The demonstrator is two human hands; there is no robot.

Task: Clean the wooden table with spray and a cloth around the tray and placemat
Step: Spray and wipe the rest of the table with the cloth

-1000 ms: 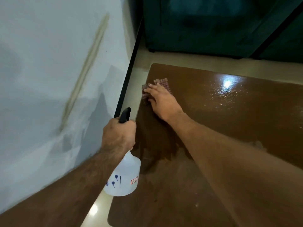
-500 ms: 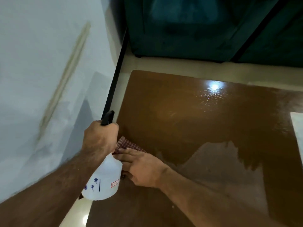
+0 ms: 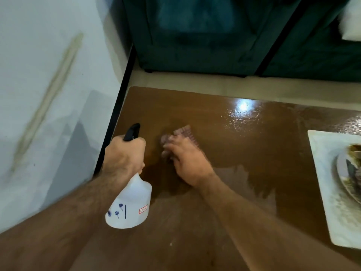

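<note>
Left hand (image 3: 125,153): gripping the white plastic spray bottle (image 3: 130,204) at its neck.
Right hand (image 3: 187,163): fingers flat, pressing the blurred checked cloth (image 3: 183,133) onto the brown wooden table (image 3: 234,145).
Pale rectangular placemat (image 3: 328,192): being cut off at the tabletop's right edge.

Pale wall (image 3: 48,75) (long streak), teal sofa (image 3: 205,36), beige floor (image 3: 195,83) behind.

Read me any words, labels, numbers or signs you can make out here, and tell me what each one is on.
No text here can be read.
Spray bottle, small red-bordered label: characters too small and blurred to read.
Spray bottle, blue marks beside a vertical line: drawings, not legible words.
Plate on the placemat: a pattern, no writing visible.
Checked cloth and wooden table: no text.
</note>
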